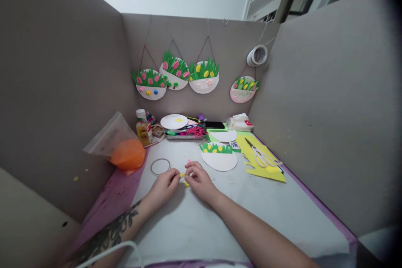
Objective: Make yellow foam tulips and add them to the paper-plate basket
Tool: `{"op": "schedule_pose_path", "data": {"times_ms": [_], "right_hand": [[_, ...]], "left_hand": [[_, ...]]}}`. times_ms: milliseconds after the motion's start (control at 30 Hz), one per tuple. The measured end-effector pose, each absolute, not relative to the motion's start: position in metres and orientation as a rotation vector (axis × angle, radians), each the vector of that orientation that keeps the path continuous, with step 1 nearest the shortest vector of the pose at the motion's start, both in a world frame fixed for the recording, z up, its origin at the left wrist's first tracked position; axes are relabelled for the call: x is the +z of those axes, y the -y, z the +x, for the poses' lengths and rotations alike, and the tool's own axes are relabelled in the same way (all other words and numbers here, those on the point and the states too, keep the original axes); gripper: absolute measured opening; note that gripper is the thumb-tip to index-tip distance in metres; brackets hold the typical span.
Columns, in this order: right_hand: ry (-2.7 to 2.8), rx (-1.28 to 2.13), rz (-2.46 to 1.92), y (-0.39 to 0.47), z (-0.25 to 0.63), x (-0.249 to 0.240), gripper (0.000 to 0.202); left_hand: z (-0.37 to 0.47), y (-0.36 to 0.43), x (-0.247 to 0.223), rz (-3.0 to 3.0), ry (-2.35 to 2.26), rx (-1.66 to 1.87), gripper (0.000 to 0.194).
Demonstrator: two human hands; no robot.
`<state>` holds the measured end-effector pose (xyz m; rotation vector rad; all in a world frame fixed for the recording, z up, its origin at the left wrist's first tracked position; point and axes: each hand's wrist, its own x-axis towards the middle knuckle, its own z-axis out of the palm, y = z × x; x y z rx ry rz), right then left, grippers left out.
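My left fingers and right fingers are pinching yellow paper between them, the flowered plate lying beyond my right.

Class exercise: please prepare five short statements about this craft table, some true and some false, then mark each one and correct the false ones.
1. A small yellow piece is between the left hand and the right hand. True.
2. Six decorated plates hang on the back panel. False: four decorated plates hang there.
3. White-handled scissors lie on the yellow sheet. True.
4. The grey ring lies beside the scissors. False: the grey ring lies near the left hand.
5. The bag with orange contents is on the left side. True.
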<state>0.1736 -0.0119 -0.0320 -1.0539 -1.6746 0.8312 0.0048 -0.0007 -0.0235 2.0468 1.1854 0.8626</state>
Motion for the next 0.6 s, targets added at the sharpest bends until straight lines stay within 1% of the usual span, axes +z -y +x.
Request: {"op": "schedule_pose_path", "data": {"times_ms": [600], "right_hand": [[1.668, 0.923, -1.092, 0.0061, 0.1727, -0.0343, 0.008]], "left_hand": [[0.0055, 0.0034, -0.0232, 2.118, -1.180, 0.784, 0.022]]}}
